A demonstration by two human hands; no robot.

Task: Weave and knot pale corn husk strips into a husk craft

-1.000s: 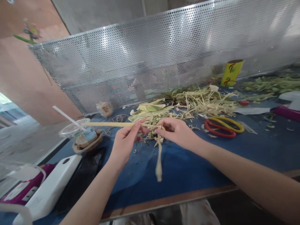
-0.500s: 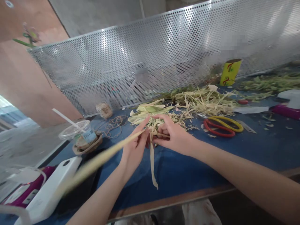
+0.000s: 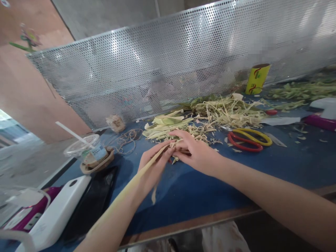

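Note:
Over the blue table, my left hand [image 3: 156, 159] pinches a long pale leaf strip [image 3: 151, 161], which trails back over my left wrist and forearm. My right hand [image 3: 193, 148] meets it at the fingertips, its fingers closed round the strip's other end and a small braided piece, mostly hidden. A thin strip end [image 3: 154, 195] hangs below my left hand. Just behind both hands lie pale green husk leaves [image 3: 168, 122] and a heap of shredded strips [image 3: 231, 112].
Red and yellow-handled scissors [image 3: 249, 140] lie right. A yellow tube [image 3: 257, 79] stands at the perforated metal screen [image 3: 131, 70]. On the left are a plastic cup [image 3: 90, 148], twine [image 3: 128, 140], a white power bank [image 3: 56, 210] and a black tablet [image 3: 91, 203].
The long strip has swung from the open space at left onto my left forearm. My left hand has turned and closed in on my right; the hanging strip has shifted left.

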